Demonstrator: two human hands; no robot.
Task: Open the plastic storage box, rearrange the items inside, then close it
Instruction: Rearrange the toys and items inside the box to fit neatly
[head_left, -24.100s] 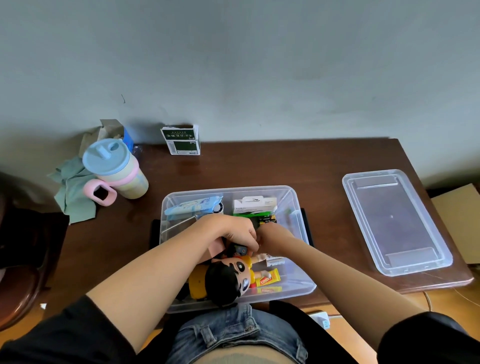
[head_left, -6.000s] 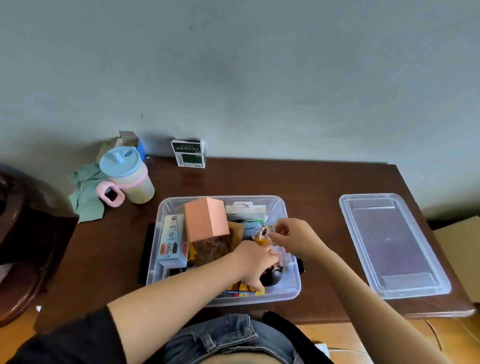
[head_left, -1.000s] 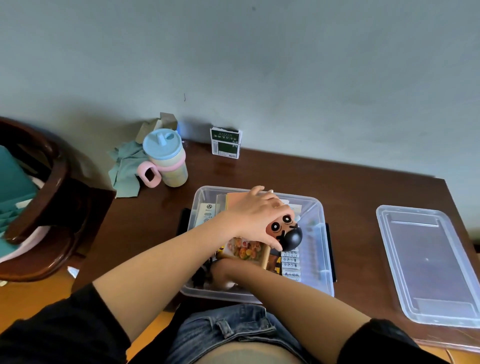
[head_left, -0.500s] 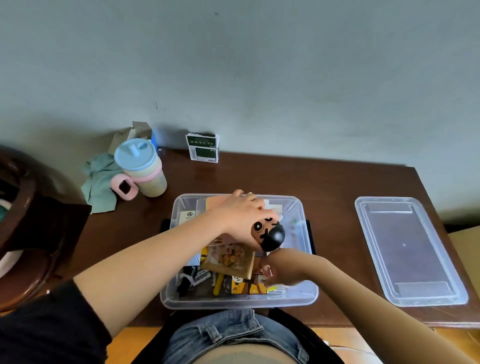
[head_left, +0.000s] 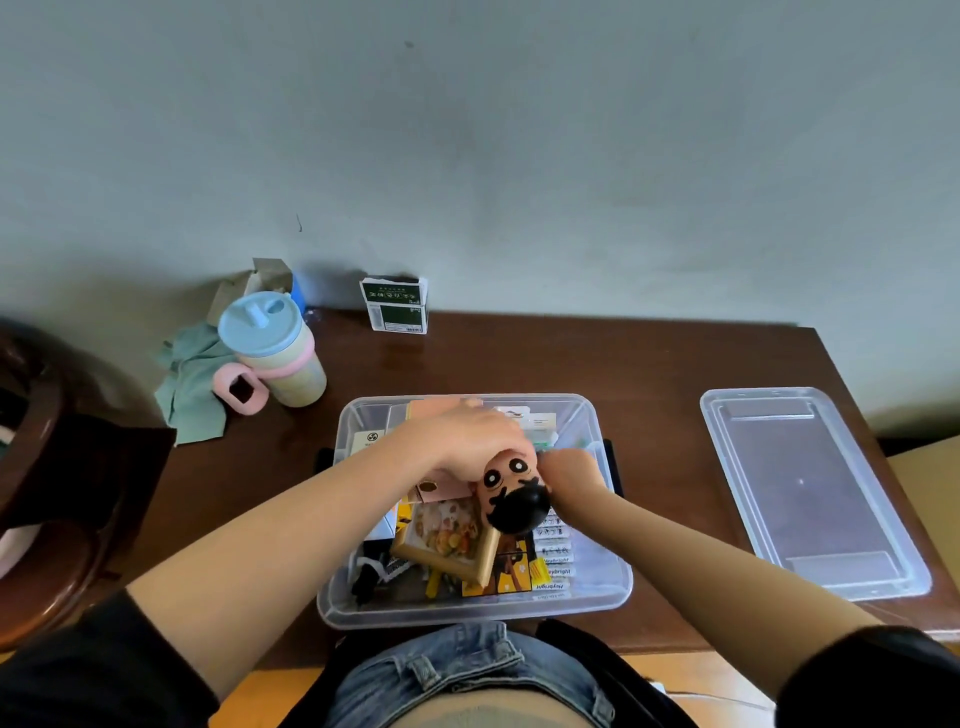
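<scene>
I see a dark brown desk (head_left: 519, 364) set against a grey-green wall. The clear plastic storage box (head_left: 602, 597) sits open at the desk's 6 o'clock edge, right in front of the person. Its clear lid (head_left: 810, 493) lies flat on the desk at 3 o'clock from the box, well apart from it.

The box is packed. A framed picture (head_left: 447, 540) lies tilted near the middle. A strip of white labelled packs (head_left: 556, 566) runs along its 3 o'clock side. A yellow card (head_left: 498, 577) shows at 6 o'clock, and small boxes stand at the 12 o'clock wall.

The left hand (head_left: 467, 441) reaches in from 8 o'clock, fingers curled over the body of a cartoon doll (head_left: 511, 493). The doll's black-haired head points toward 6 o'clock, above the frame. The right hand (head_left: 569, 475) comes in from 4 o'clock and sits against the doll's 3 o'clock side. Its fingers are hidden behind the doll, so I can't tell its grip.

At 10 o'clock from the box I see a lidded cup (head_left: 275, 353) with a blue top and a pink handle, on a green cloth (head_left: 192, 384). A small green-and-white carton (head_left: 395, 306) stands at 12 o'clock by the wall.
</scene>
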